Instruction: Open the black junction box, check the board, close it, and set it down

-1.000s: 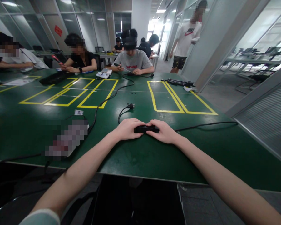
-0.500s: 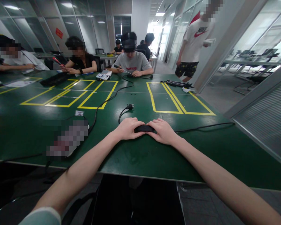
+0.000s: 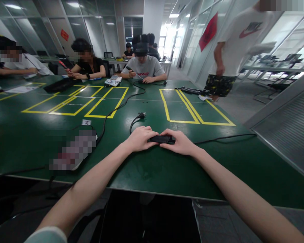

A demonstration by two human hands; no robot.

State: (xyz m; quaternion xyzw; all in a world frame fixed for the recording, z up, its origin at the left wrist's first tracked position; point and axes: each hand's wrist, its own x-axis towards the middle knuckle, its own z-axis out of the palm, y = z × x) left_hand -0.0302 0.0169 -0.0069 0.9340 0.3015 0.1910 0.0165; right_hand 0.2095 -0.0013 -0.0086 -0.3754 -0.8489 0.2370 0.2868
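A slim black power adapter (image 3: 162,139) lies sideways just over the green table (image 3: 152,168), between my two hands. My left hand (image 3: 141,139) pinches its left end, thumb in front and fingers behind. Around the other end my right hand (image 3: 180,142) is closed, with thumb and forefinger along it. A black power plug (image 3: 142,115) on a short curved cord rests beyond my left hand, the cord passing out of sight behind it. From beside my right hand a thin black cable (image 3: 225,137) runs to the right.
Left of my arm lies a blurred-out, pale-edged object (image 3: 76,148) with cords. Yellow tape rectangles (image 3: 183,121) mark the table. A folded black tripod-like item (image 3: 192,90) lies at the far right. People sit across the table; a standing person (image 3: 225,57) is at its right.
My right hand has slid slightly right and its fingers have shifted, so more of the adapter shows between my hands. The standing person has moved right and nearer.
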